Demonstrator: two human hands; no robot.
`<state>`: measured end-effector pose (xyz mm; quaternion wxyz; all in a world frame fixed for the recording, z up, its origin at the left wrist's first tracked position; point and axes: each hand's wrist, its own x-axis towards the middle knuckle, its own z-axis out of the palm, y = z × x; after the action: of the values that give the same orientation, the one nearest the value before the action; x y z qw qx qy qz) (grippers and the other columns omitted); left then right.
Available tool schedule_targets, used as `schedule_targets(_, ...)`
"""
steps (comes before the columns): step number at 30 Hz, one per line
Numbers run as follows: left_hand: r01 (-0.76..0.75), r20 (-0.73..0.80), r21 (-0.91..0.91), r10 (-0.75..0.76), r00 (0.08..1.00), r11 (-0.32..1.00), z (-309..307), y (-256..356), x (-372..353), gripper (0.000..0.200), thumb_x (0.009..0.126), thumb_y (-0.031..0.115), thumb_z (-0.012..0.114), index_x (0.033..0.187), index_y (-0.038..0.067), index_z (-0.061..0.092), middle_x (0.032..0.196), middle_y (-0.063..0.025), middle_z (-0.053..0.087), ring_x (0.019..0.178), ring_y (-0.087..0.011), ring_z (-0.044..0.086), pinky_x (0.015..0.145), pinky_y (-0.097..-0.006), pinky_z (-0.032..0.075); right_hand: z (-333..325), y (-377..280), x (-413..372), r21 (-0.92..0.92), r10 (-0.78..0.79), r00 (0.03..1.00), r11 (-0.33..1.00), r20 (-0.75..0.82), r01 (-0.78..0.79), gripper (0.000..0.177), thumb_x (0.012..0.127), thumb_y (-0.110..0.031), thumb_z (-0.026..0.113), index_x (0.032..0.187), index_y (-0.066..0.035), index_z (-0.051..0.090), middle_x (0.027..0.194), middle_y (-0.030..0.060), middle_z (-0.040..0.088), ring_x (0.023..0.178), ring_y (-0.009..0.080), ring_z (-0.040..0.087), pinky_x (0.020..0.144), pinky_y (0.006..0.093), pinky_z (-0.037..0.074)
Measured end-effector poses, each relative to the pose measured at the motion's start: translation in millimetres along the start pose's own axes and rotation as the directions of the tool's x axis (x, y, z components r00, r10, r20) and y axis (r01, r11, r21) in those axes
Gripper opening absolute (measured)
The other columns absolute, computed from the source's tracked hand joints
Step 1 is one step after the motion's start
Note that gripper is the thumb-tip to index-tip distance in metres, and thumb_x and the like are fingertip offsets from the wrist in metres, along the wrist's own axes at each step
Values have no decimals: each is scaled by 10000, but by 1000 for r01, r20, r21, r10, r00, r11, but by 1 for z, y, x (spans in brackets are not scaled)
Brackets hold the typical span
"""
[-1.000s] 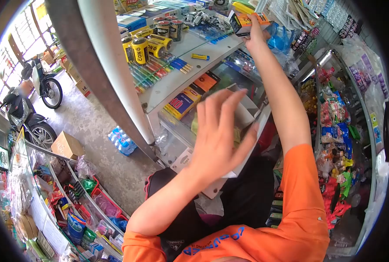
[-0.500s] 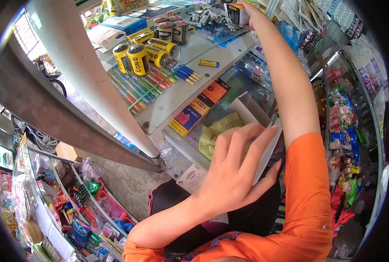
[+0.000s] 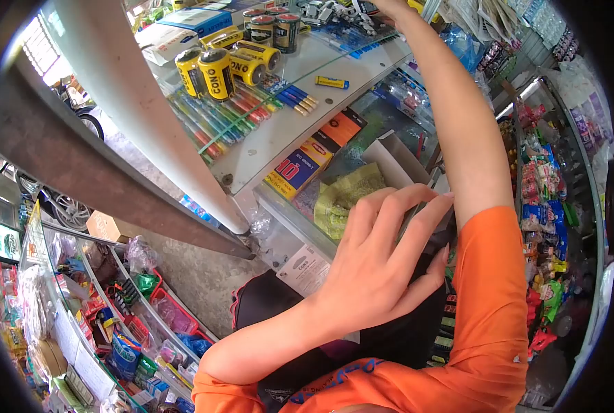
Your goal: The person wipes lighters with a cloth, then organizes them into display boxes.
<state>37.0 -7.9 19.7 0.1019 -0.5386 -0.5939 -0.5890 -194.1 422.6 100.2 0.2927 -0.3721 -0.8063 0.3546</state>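
Observation:
My left hand (image 3: 382,261) hovers over the front of an open display drawer, palm down, with its fingers spread and slightly bent. I see nothing held in it. Beneath its fingers lies a crumpled yellow-green bag (image 3: 345,199), and a grey-white open box (image 3: 396,162) stands just beyond. My right hand (image 3: 393,8) reaches to the far end of the glass counter, beside a pile of small silver and black items (image 3: 345,15). The top edge of the view cuts off its fingers, so its grip is hidden.
Yellow-black batteries (image 3: 217,74) and darker batteries (image 3: 286,33) stand on the glass counter (image 3: 252,162). A single small battery (image 3: 331,82) lies near its edge. A white post (image 3: 128,103) rises at left. Packets fill shelves (image 3: 544,206) at right.
The view has tilted down slightly, so the counter goods sit higher. My right hand was at a dark box at the counter's far end; its fingers have left the view. My left hand stays spread.

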Motion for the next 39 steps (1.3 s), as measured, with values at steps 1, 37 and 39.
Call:
schedule_targets(1,-2,0,2,2,1000,1000,0,-1,0,617,810,129,812,1388,31,619,1281,-144,638,1118,-323,572,974,-430,428,-2,1,-3,-3,3,1000,1000,31,-3,760,781,-564,876,1251,10,711,1099,155,755,955,275,722,734,402,580)
schedule_targets(37,28,12,39,-28,1000,999,4,-32,2,288,907,137,731,1174,36,698,1138,-161,659,1071,-361,607,956,-445,487,-157,51,-178,573,-299,946,800,123,178,575,978,-312,774,1453,-57,573,1153,173,720,945,289,743,775,409,584)
schedule_targets(39,46,-17,27,-45,999,999,3,-40,4,278,903,132,712,1160,31,692,1133,-163,648,1082,-376,596,955,-449,487,-167,92,-180,565,-308,899,821,311,86,585,1052,-555,570,1390,-79,543,1184,154,687,917,219,719,799,380,582)
